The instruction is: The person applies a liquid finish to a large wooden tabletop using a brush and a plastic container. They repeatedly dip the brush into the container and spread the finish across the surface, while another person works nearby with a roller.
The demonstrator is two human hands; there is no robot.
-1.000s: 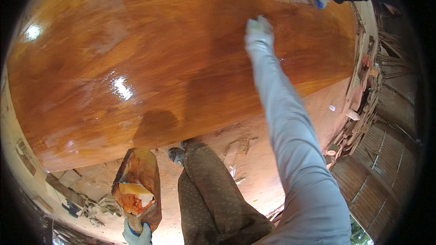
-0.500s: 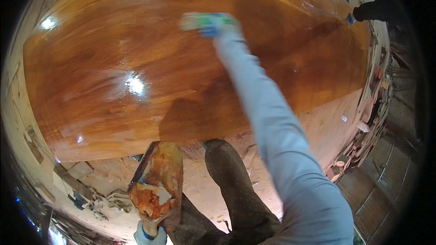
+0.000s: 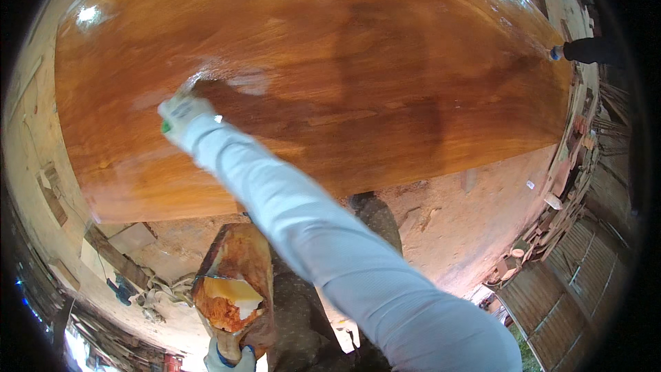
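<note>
Leftmost, wood scraps lie beside a glossy slab. Over it, the right hand grips a partly hidden brush-like tool; nearer, the left hand clasps a cut-open container. A pale sleeve blocks part; rightward reaches a co-worker's hand. The slab's long axis runs left-right, the container pointing toward it.

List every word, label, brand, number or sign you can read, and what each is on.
None can be read.
Glossy wooden board: no lettering visible.
Cut-open container in the left hand: stained, no legible text.
Small white scrap on the floor: too small to tell.
</note>
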